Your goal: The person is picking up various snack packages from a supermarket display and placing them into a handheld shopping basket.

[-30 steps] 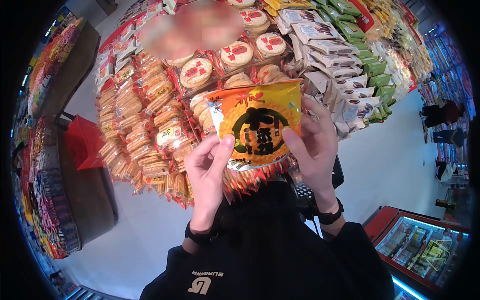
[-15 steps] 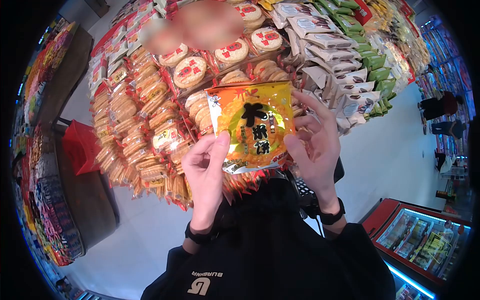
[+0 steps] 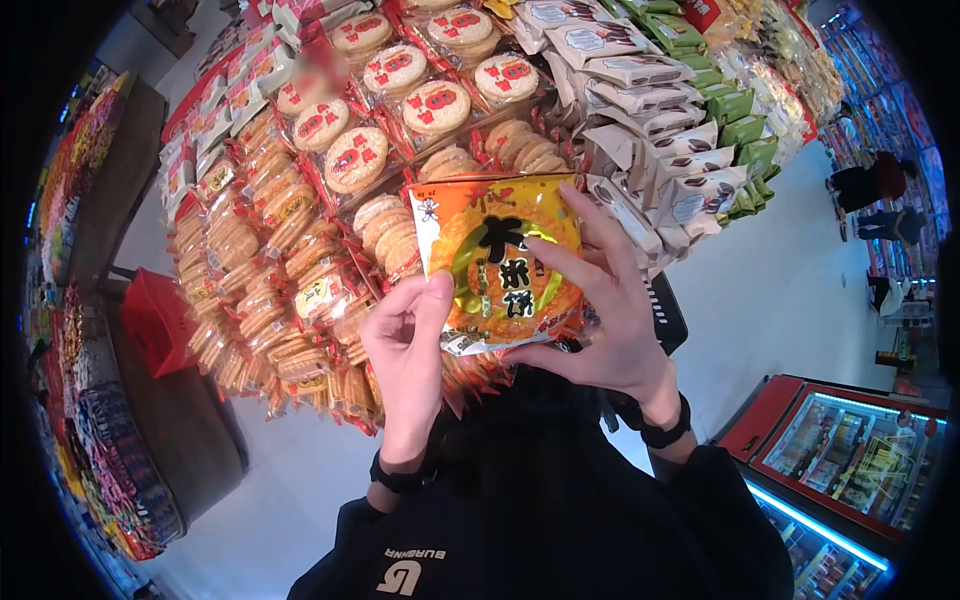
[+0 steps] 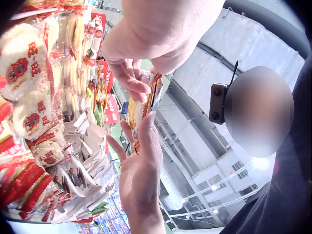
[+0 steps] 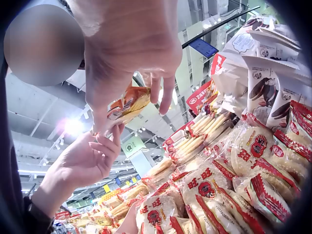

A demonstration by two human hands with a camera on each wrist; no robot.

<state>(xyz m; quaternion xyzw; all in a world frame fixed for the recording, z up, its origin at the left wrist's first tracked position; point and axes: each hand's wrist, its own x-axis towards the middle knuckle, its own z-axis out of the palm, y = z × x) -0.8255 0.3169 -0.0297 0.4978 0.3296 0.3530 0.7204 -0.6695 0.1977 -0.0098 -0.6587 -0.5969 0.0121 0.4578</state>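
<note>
A yellow and orange rice cracker packet [image 3: 505,265] with large black lettering faces up between the two hands. My left hand [image 3: 405,325] pinches its left edge, the thumb on the front. Spread around the right side, my right hand [image 3: 610,310] has its thumb along the bottom edge and extended fingers across the printed face. The left wrist view shows the packet [image 4: 144,100] nearly edge-on between the left hand above and the right hand [image 4: 141,180] below. In the right wrist view the packet [image 5: 129,105] is partly covered by the right hand.
Wrapped round crackers [image 3: 435,105] are heaped behind the packet, with stacked long crackers [image 3: 265,255] at left. Pale snack bags [image 3: 640,100] and green bags [image 3: 745,130] lie at right. A red basket [image 3: 155,320] and a glass-topped freezer [image 3: 840,460] stand farther out.
My right thumb has moved from the packet's front down to its bottom edge, and the right fingers now reach across the face. My left hand keeps its pinch.
</note>
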